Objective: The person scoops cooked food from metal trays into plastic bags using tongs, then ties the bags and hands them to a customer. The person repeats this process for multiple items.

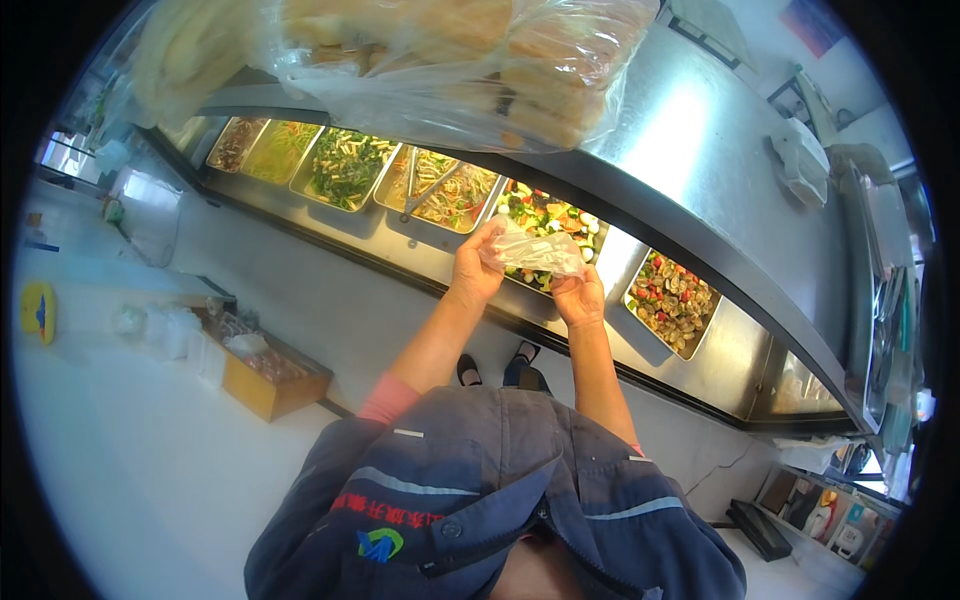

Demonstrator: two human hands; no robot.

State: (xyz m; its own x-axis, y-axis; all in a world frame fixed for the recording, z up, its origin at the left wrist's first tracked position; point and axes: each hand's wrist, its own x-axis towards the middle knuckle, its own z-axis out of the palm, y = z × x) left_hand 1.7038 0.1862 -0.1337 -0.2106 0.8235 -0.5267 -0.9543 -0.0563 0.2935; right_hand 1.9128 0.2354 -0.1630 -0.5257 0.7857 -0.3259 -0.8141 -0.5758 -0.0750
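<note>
A thin, clear plastic bag stretches between my two hands above the food counter. My left hand pinches its left end, while my right hand grips the right end. Just beyond the bag is a metal tray of mixed salad with greens, red pieces and white balls, partly hidden by the bag. Left of it lies a tray of noodle-like strips with metal tongs resting in it. Right of my hands stands a tray of clams with red and green pieces.
Several more food trays, one with leafy greens, continue to the left. Overhead, a steel shelf carries large plastic bags of bread. Behind me on the left sits a cardboard box; a shelf unit stands at the lower right.
</note>
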